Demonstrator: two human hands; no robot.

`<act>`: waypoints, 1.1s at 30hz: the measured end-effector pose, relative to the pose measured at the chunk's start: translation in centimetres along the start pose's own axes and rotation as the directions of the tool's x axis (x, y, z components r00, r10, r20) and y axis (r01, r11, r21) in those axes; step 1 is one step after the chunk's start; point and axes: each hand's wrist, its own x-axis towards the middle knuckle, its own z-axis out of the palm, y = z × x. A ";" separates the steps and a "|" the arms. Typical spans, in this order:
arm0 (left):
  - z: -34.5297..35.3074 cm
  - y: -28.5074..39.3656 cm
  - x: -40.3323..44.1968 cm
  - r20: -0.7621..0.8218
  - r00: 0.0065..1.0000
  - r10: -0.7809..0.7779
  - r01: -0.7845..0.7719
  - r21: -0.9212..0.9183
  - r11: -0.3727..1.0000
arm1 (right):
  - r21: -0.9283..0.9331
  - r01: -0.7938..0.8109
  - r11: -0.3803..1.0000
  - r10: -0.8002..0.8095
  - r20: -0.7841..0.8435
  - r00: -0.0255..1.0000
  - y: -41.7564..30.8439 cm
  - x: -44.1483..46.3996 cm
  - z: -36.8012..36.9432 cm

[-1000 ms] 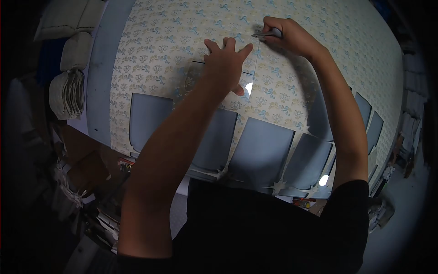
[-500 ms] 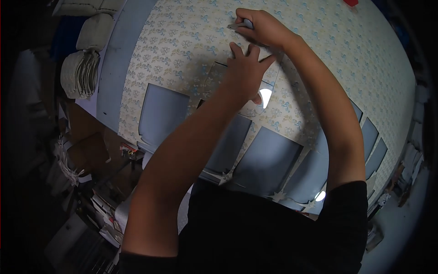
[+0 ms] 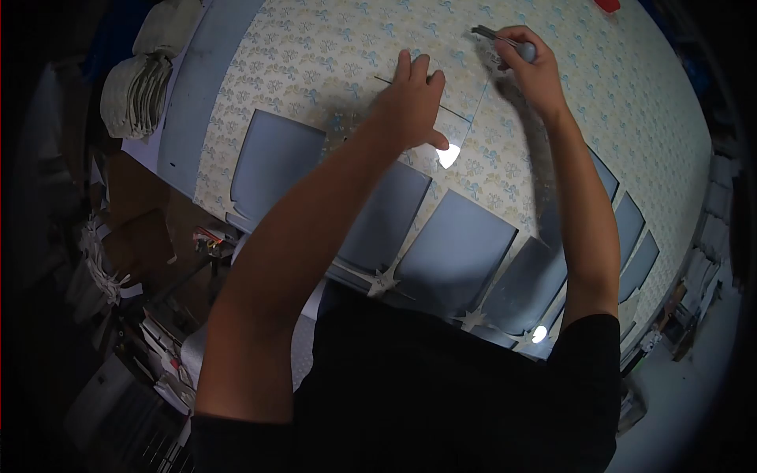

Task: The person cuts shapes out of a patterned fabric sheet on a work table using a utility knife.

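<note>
My left hand (image 3: 410, 102) lies with its fingers spread on a clear flat plate (image 3: 448, 154), which catches a bright glare beside my thumb. Under the plate is a cream sheet with a blue and yellow pattern (image 3: 315, 79). Dark straight lines (image 3: 456, 114) show near my fingers. My right hand (image 3: 532, 71) is closed around what looks like a utility knife (image 3: 487, 33), its slim metal end pointing left and its rounded grey end beside my fingers. The knife is over the sheet, up and right of the plate; whether its tip touches cannot be told.
Several large cut-outs in the sheet bare the blue-grey table top (image 3: 457, 244) close to my body. Stacked folded cloth (image 3: 134, 94) sits at the left edge. A red object (image 3: 607, 5) lies at the far edge. Clutter (image 3: 209, 240) stands below left.
My right hand with the knife has moved right, away from above my left hand. My left hand stays on the plate, fingers now closer together. The view has shifted slightly.
</note>
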 end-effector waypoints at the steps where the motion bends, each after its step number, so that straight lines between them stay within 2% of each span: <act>1: 0.0 -0.3 0.0 -0.003 1.000 0.009 -0.009 0.004 1.000 | 0.099 -0.124 0.987 0.123 0.015 0.992 -0.6 -1.6 -1.2; 2: 0.0 -0.4 0.0 -0.009 1.000 0.021 -0.020 0.011 1.000 | 0.193 -0.243 0.951 0.240 0.037 0.970 -1.4 -3.2 -2.0; 3: -0.2 -0.2 0.1 -0.013 1.000 0.020 -0.020 0.004 1.000 | 0.185 -0.243 0.952 0.240 0.040 0.970 -2.5 -4.6 -2.3; 5: -0.8 0.4 0.1 0.059 0.997 -0.042 0.028 0.222 0.975 | 0.216 -0.399 0.891 0.384 0.111 0.917 -4.6 -7.7 -2.7; 6: -0.8 0.6 0.0 0.057 0.997 -0.045 0.032 0.214 0.976 | 0.208 -0.402 0.892 0.385 0.116 0.916 -5.2 -9.0 -2.6; 9: -1.2 0.9 0.1 0.074 0.989 -0.125 0.106 0.223 0.969 | -0.003 -0.425 0.905 0.406 0.296 0.864 -6.6 -12.2 -1.0; 10: -1.6 0.9 0.0 0.114 0.985 -0.127 0.095 0.253 0.963 | -0.007 -0.426 0.905 0.408 0.301 0.862 -7.2 -12.5 -0.4; 11: -1.8 0.9 -0.2 0.159 0.979 -0.128 0.080 0.279 0.957 | -0.151 -0.225 0.962 0.268 0.402 0.875 -7.9 -12.9 0.1; 12: -2.1 1.0 -0.2 0.164 0.978 -0.129 0.081 0.272 0.959 | -0.265 0.004 0.964 0.139 0.517 0.845 -8.4 -13.2 0.6; 14: -2.9 1.2 -0.2 0.251 0.956 -0.151 0.071 0.302 0.951 | -0.286 0.060 0.956 0.112 0.547 0.830 -8.6 -13.4 2.0; 16: -3.0 1.2 -0.7 0.247 0.958 -0.148 0.071 0.294 0.953 | -0.215 0.256 0.942 -0.078 0.601 0.795 -8.7 -13.1 2.8; 19: -2.8 1.4 -1.1 0.241 0.959 -0.147 0.075 0.284 0.956 | -0.251 0.293 0.923 -0.053 0.669 0.741 -9.0 -12.3 3.0; 25: -2.6 1.6 -0.7 0.233 0.960 -0.156 0.091 0.267 0.959 | -0.297 0.369 0.881 -0.063 0.699 0.712 -8.8 -11.8 3.3; 33: -2.6 1.4 -1.1 0.222 0.962 -0.159 0.099 0.260 0.960 | -0.402 0.344 0.848 0.019 0.673 0.739 -9.6 -12.0 3.8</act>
